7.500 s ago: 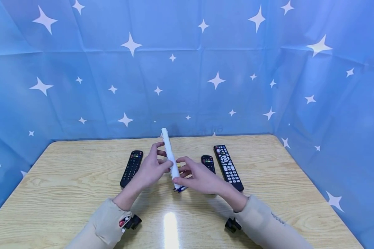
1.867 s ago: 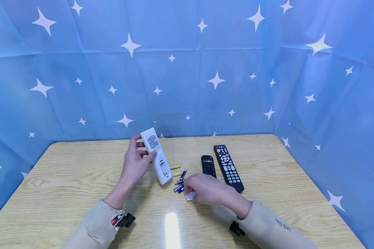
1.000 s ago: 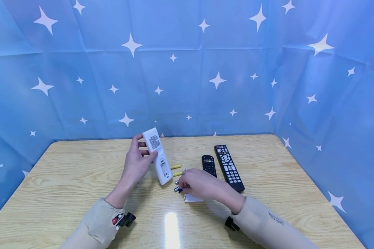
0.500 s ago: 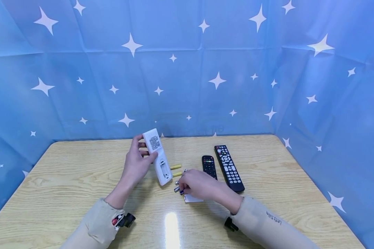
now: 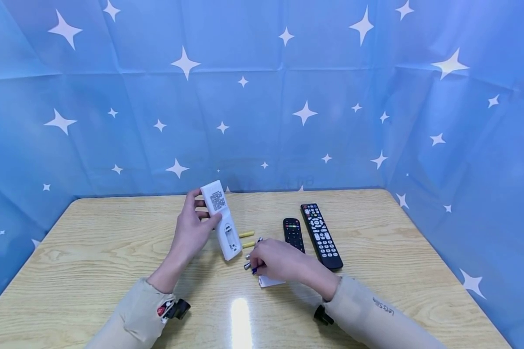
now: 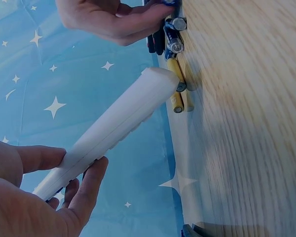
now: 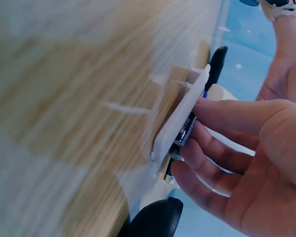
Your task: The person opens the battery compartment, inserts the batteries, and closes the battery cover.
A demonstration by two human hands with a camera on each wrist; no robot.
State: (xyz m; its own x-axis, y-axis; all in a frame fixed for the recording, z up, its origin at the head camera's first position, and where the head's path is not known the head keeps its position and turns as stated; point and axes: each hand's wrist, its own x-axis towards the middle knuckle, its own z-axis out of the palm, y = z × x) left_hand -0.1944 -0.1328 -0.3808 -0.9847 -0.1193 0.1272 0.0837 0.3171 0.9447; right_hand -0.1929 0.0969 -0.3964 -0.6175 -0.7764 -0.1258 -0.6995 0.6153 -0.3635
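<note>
My left hand (image 5: 193,228) holds a white remote control (image 5: 222,220) tilted above the table, its back facing up. The battery compartment in its lower half is uncovered, and I see no battery in it. My right hand (image 5: 276,259) pinches a blue battery (image 5: 254,271) between thumb and fingers, low over the table. Just below these fingers lies the white battery cover (image 5: 270,281); in the right wrist view the cover (image 7: 180,118) is right beside the battery (image 7: 186,129). Several more batteries, including two yellow ones (image 5: 248,245), lie between the hands, partly hidden by the right hand.
A small black remote (image 5: 293,235) lies behind the right hand, its lower end partly covered. To its right rests a longer black remote (image 5: 320,235). Blue star-patterned cloth (image 5: 262,121) stands behind the wooden table (image 5: 397,271).
Earlier both hands were on the white remote; the right hand then set the cover down and took a battery. The left-hand black remote no longer shows. Lately the right hand shifted slightly.
</note>
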